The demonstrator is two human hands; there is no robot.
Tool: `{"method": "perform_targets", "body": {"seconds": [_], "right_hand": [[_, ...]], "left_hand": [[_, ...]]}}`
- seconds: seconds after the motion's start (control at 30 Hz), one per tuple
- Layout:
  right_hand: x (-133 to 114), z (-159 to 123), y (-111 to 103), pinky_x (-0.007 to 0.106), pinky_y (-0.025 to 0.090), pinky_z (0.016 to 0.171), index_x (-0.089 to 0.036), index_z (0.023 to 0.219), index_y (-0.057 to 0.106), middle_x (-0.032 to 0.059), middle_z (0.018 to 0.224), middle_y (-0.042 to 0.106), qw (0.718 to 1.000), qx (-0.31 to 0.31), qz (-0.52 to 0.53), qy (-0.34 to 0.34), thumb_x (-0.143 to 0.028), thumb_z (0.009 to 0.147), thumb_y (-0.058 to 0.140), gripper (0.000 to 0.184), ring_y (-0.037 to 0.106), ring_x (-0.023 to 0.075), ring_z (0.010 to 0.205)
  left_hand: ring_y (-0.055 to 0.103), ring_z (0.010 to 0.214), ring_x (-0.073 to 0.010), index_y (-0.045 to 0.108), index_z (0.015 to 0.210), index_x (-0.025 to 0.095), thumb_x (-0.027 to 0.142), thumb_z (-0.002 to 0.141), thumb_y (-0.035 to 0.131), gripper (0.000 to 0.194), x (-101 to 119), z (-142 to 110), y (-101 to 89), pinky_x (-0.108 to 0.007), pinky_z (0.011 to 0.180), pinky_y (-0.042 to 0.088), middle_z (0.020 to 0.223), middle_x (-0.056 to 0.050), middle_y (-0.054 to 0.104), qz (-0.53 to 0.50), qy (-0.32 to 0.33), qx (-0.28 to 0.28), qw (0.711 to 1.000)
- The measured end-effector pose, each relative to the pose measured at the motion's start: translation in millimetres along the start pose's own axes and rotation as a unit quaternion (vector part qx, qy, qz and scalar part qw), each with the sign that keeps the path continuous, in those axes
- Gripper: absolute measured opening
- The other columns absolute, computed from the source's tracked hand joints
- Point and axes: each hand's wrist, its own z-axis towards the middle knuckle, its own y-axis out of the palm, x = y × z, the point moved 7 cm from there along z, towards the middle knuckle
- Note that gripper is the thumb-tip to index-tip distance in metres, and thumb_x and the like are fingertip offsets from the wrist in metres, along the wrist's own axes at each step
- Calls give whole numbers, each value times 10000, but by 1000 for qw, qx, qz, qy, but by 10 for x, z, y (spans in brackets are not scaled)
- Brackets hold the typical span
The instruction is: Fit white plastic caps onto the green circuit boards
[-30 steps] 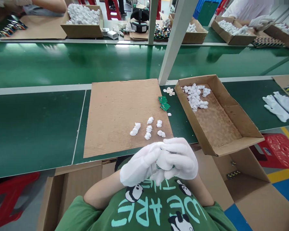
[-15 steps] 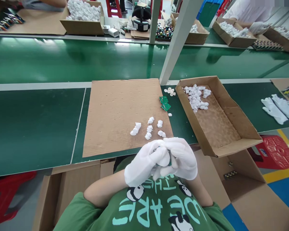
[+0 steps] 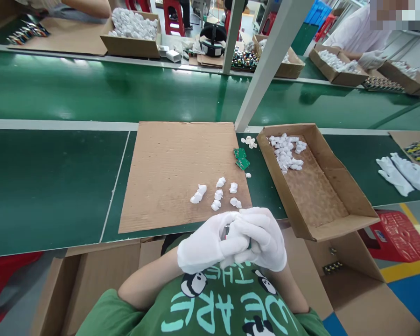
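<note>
Mostly hidden piece [image 3: 227, 229], gloved hands [image 3: 205, 246] overlapping

A glossy green belt [image 3: 143, 93] runs behind the slanted post [image 3: 269, 65]. Well right of the post are spare white gloves [image 3: 394, 175] and, lower, a red stool [image 3: 402, 233]; beyond the post, a blue crate [image 3: 318, 13].

Matt white cloth, finely knitted in appearance, is covering the left hand [image 3: 205, 245] and the right hand [image 3: 264, 238]. The shirt [image 3: 227, 286] is showing soft, dull green fabric. Dry brown corrugated cardboard is forming the flat sheet [image 3: 178, 163] and the shallow tray [image 3: 315, 191], whose floor is looking mottled. Small white pieces [image 3: 198, 193] are looking like smooth plastic. The dark green tabletop [image 3: 49, 186] is appearing smooth; beyond, a glossy green conveyor surface [image 3: 143, 100] is reflecting light. A red stool [image 3: 402, 233] is showing textured plastic.
</note>
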Motion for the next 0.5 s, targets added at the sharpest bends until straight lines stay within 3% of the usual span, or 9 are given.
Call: {"method": "perform_targets", "body": {"seconds": [0.07, 0.2, 0.3, 0.37, 0.43, 0.5], "right_hand": [[37, 26, 28, 370, 583, 789, -182, 1426, 442, 93, 998, 615, 999, -33, 15, 4, -501, 990, 452, 540, 615, 224, 972], [54, 92, 76, 363, 569, 818, -192, 1453, 413, 84, 1012, 599, 998, -52, 39, -15, -509, 999, 421, 554, 616, 216, 985], [48, 213, 151, 354, 554, 801, -221, 1407, 462, 69, 992, 618, 997, -56, 53, -27, -515, 1002, 406, 503, 627, 206, 949], [103, 380, 247, 363, 545, 800, -255, 1329, 529, 58, 979, 646, 994, -81, 72, -24, -551, 988, 419, 465, 634, 211, 952], [300, 651, 364, 388, 537, 826, -257, 1315, 545, 54, 973, 670, 991, -101, 86, 18, -539, 983, 451, 446, 638, 220, 961], [674, 999, 543, 380, 526, 857, -240, 1348, 539, 39, 952, 689, 983, -133, 71, 101, -435, 986, 472, 416, 641, 202, 935]], "left_hand": [[437, 500, -87, 539, 644, 171, 135, 789, 510, 153, -15, -24, -62, -223, 505, 364, 536, 37, 489, 13, -4, 12, 1000], [489, 474, -72, 588, 786, 159, 277, 849, 575, 134, -68, -106, -120, -192, 428, 344, 683, 6, 580, -55, -17, -37, 998], [490, 445, -62, 596, 861, 149, 381, 885, 623, 235, -181, -134, -280, -172, 404, 335, 668, 6, 584, -82, -41, -4, 996], [500, 431, -72, 592, 925, 162, 499, 885, 617, 340, -206, -125, -401, -180, 397, 349, 658, 12, 581, -127, -13, 7, 992], [538, 440, -94, 577, 1070, 197, 612, 897, 536, 451, -193, -131, -576, -194, 396, 363, 714, 0, 617, -186, 37, 39, 981], [577, 478, -101, 520, 1251, 243, 620, 929, 465, 499, -173, -199, -783, -205, 410, 365, 899, -45, 681, -211, 76, 104, 969]]}}
